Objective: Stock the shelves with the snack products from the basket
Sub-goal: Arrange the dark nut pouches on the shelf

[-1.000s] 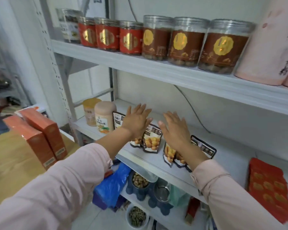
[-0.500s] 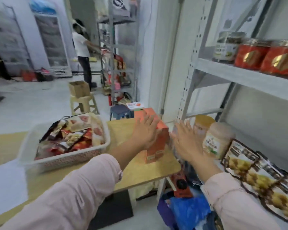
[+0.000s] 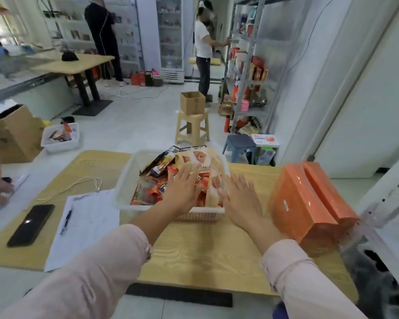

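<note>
- Two hands of yours reach forward over the wooden table (image 3: 205, 254), both arms in pale pink sleeves.
- Your left hand (image 3: 182, 191) is flat above the basket, with the fingers straight, spread and holding nothing. Its fingertips are over the red snack packets (image 3: 151, 188); I cannot tell whether they touch.
- Your right hand (image 3: 241, 203) is just beside the left, at the basket's near right corner. Its fingers are also straight and fanned out, gripping nothing, and the fingertips reach over the basket's rim.
- You have the white basket (image 3: 124, 180) on the table right in front of you. It is heaped with snack packets, mostly red and orange, with a pale packet (image 3: 197, 158) on top at the far side.
- Two orange boxes (image 3: 309, 203) lie side by side on the table, right of the basket and near your right hand.
- A white shelf upright (image 3: 385, 196) with holes shows at the right edge, just past the boxes.
- Left of the basket lie a sheet of paper (image 3: 90, 226) with a pen (image 3: 66, 221) on it, a black phone (image 3: 30, 224) and a white cable (image 3: 78, 184).
- Farther off, a cardboard box (image 3: 192, 102) sits on a stool (image 3: 192, 128), and two people stand at other shelves.
</note>
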